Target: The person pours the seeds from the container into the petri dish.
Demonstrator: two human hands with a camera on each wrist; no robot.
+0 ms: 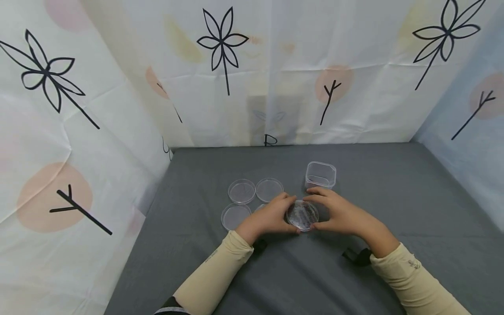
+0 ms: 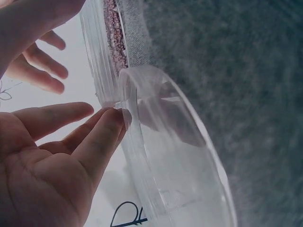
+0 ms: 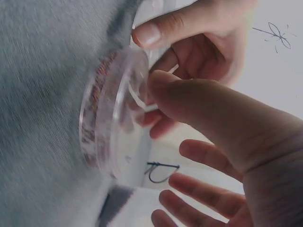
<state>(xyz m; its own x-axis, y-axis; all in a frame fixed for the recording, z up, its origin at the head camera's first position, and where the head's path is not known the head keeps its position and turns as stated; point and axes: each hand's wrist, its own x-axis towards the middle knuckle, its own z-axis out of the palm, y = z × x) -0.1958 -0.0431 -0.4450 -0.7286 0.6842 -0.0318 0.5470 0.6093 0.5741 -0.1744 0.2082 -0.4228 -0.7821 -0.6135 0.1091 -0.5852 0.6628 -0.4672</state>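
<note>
Head view: one petri dish point(image 1: 302, 216), reddish grains point(image 3: 98, 85) inside, is between my hands. My right hand point(image 1: 339, 212) spreads its fingers beside it; whether my left hand point(image 1: 272, 216), at its rim, pinches it, I cannot tell.

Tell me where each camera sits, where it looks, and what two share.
Head: worn on the head, facing forward and down at the flat grey cloth surface; bare left hand, bare right hand and cream fabric sleeves show.
Left wrist: on that wrist, facing the round, clear, plastic-looking dish of reddish specks; left hand close, right hand beyond.
Right wrist: on that wrist, facing the same dish; right hand close, left hand beyond.
Shared: both wrist views show this dish, both hands and the white printed cloth behind.
</note>
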